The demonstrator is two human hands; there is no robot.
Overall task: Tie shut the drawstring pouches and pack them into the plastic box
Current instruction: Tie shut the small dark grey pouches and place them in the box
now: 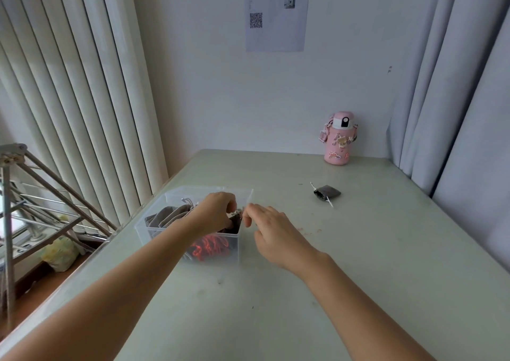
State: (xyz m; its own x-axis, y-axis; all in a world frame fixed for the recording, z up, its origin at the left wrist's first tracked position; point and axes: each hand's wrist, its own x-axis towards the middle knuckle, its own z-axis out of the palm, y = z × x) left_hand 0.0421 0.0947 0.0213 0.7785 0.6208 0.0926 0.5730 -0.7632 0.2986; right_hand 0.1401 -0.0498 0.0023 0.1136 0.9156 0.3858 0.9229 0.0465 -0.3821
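Head view, looking forward and down.

- Clear plastic box (154,231) sits on the pale green bench (358,264), left of centre, near the bench's left edge, no lid on it.
- Inside the box: grey pouches (171,214) stacked upright along the left side. Low against the near wall there is red-and-dark patterned fabric (211,246), seen through the plastic.
- Left hand (215,211) reaches over the box's right end. Its fingers (230,203) are curled down onto the neck of a dark pouch (234,227), which stands in the box's right corner, partly hidden by the hand.
- Right hand (271,231) is just outside the box's right wall. Thumb and forefinger are closed in a pinch on the drawstring (238,211) where it meets the left hand, and the other fingers (259,233) are loosely bent. The cord itself is small and blurred.
- The two hands are almost touching above the box's right rim.
- One loose pouch (327,192), dark, lies on its side on the bench, well to the right of the box. Its mouth faces left and white cord ends trail out.
- Pink bottle (339,140) with stickers stands upright at the far edge of the bench, against the wall.
- Printed sheet (277,13) with a QR code is stuck on the wall above.
- Pleated curtains hang left and right. A metal rack (27,195) stands off the bench's left side, with a yellowish bag (59,253) on the floor below it.
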